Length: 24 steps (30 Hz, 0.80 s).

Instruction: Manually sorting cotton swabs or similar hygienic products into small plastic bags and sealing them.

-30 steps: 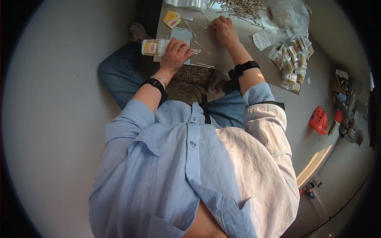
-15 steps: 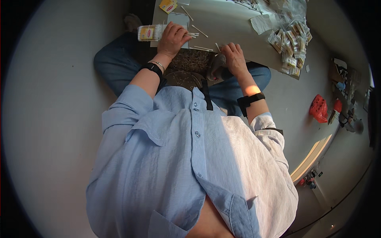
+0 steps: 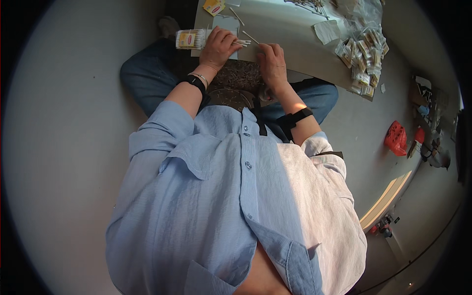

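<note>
The left hand [image 3: 216, 48] grips several cotton swabs [image 3: 243, 43] beside a swab-filled packet [image 3: 191, 39]; the right hand [image 3: 272, 61] adjoins a loose swab [image 3: 250, 37], its grip indeterminable.

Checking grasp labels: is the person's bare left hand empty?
No: the bare left hand holds several thin white-tipped cotton swabs, whose ends jut out to its right.
</note>
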Motion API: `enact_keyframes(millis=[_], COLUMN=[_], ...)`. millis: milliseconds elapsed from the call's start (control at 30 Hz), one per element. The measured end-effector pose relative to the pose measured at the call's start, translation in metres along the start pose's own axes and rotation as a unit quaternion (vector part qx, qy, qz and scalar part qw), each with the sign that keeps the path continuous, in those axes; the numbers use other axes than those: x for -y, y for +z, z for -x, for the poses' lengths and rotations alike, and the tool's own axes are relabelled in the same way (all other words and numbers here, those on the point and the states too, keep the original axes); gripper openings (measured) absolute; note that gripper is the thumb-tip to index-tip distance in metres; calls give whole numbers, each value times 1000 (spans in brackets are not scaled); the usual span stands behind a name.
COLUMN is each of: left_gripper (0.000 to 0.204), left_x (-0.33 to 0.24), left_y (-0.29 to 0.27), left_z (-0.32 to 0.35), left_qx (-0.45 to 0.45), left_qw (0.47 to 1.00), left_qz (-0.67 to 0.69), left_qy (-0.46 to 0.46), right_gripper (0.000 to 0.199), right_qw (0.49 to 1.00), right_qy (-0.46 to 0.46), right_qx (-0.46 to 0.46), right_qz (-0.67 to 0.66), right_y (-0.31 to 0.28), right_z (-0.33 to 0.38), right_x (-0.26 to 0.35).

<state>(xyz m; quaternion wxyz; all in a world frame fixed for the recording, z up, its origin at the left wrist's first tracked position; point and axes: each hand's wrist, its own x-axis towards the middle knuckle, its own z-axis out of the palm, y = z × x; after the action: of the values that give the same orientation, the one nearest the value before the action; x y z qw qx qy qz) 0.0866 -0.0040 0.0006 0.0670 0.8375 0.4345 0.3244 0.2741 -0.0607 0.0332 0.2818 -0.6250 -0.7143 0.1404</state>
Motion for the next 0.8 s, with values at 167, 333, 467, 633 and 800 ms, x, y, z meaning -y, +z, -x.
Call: enact_keyframes(millis=[167, 333, 467, 633, 800], left_gripper=[29, 29, 39, 56, 64], left_x=[1, 2, 1, -3, -4], left_y=[1, 0, 0, 0, -1], left_z=[0, 1, 3, 2, 0], left_qx=[-3, 5, -4, -39, -15], left_qw=[1000, 1000, 999, 997, 997], left_qz=[3, 21, 25, 24, 22], left_qy=[-10, -14, -31, -56, -69], right_gripper=[17, 10, 10, 13, 15], right_qw=[998, 994, 995, 1000, 996], right_qy=[50, 70, 14, 21, 72], right_qx=[1, 7, 74, -13, 28], right_qz=[29, 86, 66, 4, 46], right_y=[19, 28, 32, 48, 55], right_z=[-33, -51, -68, -80, -97], right_x=[-2, -6, 2, 15, 15])
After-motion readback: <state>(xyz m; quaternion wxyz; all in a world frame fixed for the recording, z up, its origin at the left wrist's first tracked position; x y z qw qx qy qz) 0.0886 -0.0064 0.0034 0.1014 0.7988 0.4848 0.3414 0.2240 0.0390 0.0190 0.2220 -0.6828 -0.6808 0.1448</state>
